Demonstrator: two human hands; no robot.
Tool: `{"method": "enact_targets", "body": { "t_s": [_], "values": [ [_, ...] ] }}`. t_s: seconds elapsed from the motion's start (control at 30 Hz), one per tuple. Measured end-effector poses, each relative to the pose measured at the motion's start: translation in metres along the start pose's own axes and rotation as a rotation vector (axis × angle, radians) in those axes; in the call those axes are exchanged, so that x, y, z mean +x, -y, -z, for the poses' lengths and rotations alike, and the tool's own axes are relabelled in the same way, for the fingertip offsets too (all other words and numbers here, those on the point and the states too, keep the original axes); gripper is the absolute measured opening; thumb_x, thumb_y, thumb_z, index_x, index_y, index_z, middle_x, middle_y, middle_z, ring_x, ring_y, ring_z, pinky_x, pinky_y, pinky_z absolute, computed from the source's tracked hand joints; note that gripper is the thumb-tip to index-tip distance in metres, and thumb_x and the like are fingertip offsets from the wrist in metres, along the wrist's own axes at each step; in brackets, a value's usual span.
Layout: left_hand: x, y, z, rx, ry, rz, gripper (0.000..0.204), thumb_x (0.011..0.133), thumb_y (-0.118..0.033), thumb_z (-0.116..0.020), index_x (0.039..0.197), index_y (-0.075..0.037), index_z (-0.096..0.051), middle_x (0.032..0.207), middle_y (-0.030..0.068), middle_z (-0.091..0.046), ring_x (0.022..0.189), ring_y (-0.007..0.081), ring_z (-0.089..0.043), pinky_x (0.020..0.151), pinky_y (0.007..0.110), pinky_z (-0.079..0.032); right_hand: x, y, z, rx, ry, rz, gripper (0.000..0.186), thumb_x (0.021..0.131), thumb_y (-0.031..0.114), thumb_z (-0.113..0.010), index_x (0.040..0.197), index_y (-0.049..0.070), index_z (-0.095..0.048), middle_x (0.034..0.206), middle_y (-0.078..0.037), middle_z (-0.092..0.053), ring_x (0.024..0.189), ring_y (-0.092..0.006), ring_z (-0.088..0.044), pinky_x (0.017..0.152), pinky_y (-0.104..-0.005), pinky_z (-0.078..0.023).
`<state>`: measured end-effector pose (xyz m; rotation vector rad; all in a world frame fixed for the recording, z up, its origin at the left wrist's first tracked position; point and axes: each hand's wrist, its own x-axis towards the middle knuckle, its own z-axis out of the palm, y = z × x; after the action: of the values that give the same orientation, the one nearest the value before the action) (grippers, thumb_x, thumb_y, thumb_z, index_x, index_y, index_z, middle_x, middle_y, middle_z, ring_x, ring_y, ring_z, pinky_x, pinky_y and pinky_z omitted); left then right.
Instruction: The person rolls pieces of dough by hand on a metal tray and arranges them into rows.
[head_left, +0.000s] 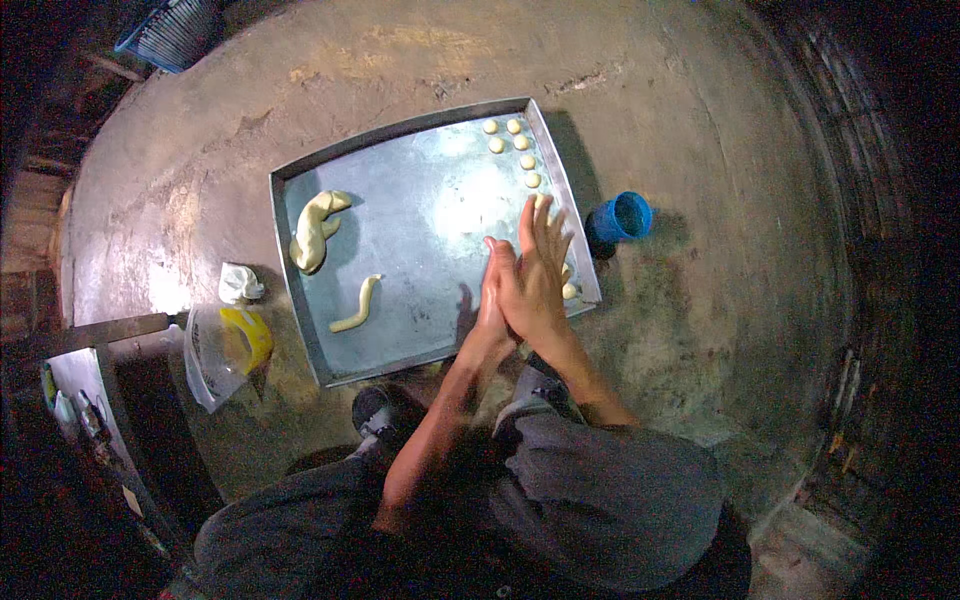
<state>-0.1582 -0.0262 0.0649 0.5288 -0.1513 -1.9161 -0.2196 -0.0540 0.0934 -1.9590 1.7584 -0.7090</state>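
Observation:
Over the right side of a shallow metal tray [300, 330], my two hands are pressed palm to palm. My right hand [537, 285] lies over the left one, its fingers stretched out and a little blurred. Mostly behind it is my left hand [491, 305], with only the thumb side and wrist showing. Whatever is between the palms is hidden. Small pale dough balls [521, 142] sit along the tray's right side, some partly covered by my hand. A thick lump of dough [315, 230] rests at the tray's left, and a thin dough strip [358, 306] lies nearer me.
A blue cup [622, 216] stands just right of the tray. To its left are a crumpled white bag [240, 283] and a clear plastic bag with yellow [232, 345]. A dark wooden piece of furniture [150, 400] stands at left. A blue basket [172, 35] is at far left.

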Motion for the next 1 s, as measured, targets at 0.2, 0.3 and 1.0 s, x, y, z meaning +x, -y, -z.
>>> {"method": "enact_targets", "body": {
  "t_s": [0.2,0.3,1.0],
  "values": [
    [0.012,-0.001,0.009,-0.064,0.069,0.011,0.090,0.100,-0.074,-0.029,0.161,-0.008,-0.024,0.164,0.0158,-0.031,0.149,0.0307,-0.035,0.120,0.048,-0.032,-0.050,0.007,0.002,-0.079,0.198,0.322,0.088,0.102,0.055,-0.046,0.158,-0.007,-0.020,0.165,-0.033,-0.012,0.152,-0.0547,-0.003,0.118,-0.0707,-0.001],
    [0.007,0.001,-0.012,0.001,-0.002,0.097,0.087,0.101,-0.072,-0.028,0.161,-0.009,-0.022,0.166,0.0160,-0.026,0.151,0.0313,-0.031,0.121,0.049,-0.030,-0.022,-0.032,0.005,-0.032,0.029,0.016,0.082,0.104,0.048,-0.043,0.158,-0.008,-0.019,0.167,-0.031,-0.010,0.153,-0.0539,-0.001,0.118,-0.0687,0.003],
    [0.013,0.000,0.026,-0.078,0.095,0.093,0.101,0.093,-0.084,-0.023,0.163,-0.010,-0.020,0.167,0.0147,-0.024,0.155,0.0329,-0.021,0.126,0.054,-0.017,-0.033,-0.007,0.005,0.158,0.175,0.060,0.077,0.104,0.045,-0.047,0.159,-0.004,-0.024,0.167,-0.028,-0.013,0.154,-0.0507,-0.006,0.120,-0.0670,-0.003]
  ]
}}
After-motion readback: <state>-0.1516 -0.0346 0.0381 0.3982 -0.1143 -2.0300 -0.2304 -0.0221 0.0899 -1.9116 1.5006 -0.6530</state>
